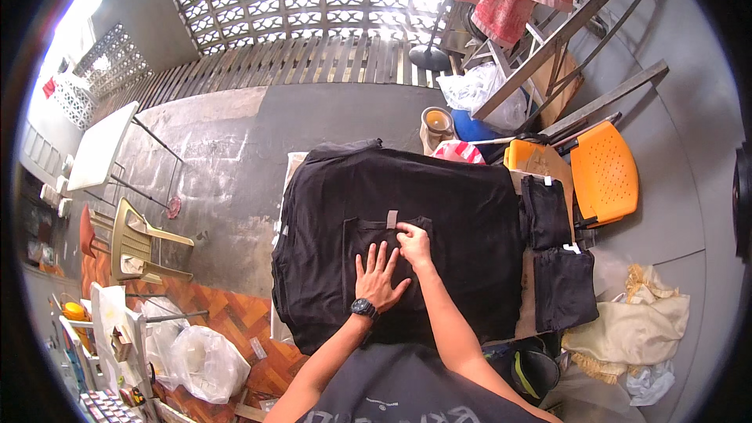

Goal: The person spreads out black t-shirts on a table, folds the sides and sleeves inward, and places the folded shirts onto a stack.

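Observation:
A folded black shirt [376, 276] lies on a large spread of black cloth [470, 205] that covers a table before me. A small greyish-pink tag [392, 219] stands up at the shirt's neckline. My left hand [376, 282], with a black watch at the wrist, rests flat on the shirt with its fingers spread. Beside it my right hand [415, 245] has its index finger extended to the neckline by the tag, the other fingers curled; whether it pinches the tag or cloth cannot be told.
Folded black garments [546, 211] with white tags lie at the table's right edge. Beyond stand an orange chair [605, 173] and a leaning ladder [564, 38]. A beige plastic chair [138, 241], a white table [103, 144] and plastic bags [205, 364] are at left.

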A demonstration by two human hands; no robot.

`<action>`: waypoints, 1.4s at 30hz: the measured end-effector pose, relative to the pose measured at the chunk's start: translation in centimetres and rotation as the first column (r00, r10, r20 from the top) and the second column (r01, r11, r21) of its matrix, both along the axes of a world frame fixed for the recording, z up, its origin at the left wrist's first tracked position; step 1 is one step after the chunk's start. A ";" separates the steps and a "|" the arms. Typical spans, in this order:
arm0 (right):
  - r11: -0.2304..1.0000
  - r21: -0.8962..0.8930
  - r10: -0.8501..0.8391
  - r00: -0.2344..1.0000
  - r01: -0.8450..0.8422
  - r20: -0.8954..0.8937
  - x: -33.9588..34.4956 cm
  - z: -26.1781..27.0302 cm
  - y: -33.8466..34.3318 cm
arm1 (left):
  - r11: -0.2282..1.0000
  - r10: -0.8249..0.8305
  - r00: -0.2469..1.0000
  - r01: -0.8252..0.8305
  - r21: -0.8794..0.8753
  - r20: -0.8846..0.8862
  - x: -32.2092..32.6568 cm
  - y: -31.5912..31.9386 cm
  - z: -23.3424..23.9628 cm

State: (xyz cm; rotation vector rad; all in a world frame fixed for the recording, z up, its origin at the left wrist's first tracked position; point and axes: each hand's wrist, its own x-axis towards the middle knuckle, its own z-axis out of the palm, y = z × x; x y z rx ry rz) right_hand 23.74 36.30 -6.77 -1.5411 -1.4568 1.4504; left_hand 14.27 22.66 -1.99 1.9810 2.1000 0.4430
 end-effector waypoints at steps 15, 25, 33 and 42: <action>0.984 0.065 0.172 0.983 -0.168 -0.058 0.3 0.8 -0.9 | 1.000 0.007 1.000 -0.007 -0.029 0.025 -0.4 0.0 -0.3; 0.955 0.286 0.048 0.994 -0.073 0.095 0.8 2.8 -1.6 | 1.000 0.006 0.994 -0.006 0.005 0.110 -0.7 -0.4 0.1; 0.955 0.259 -0.256 0.836 0.142 0.485 5.7 3.3 -1.5 | 0.817 0.496 0.722 -0.577 0.023 0.483 -8.5 2.7 -2.4; 0.977 0.193 -0.115 0.989 0.095 0.095 6.2 1.0 -0.5 | 0.999 0.035 0.348 0.022 -0.045 0.937 -8.7 7.2 3.8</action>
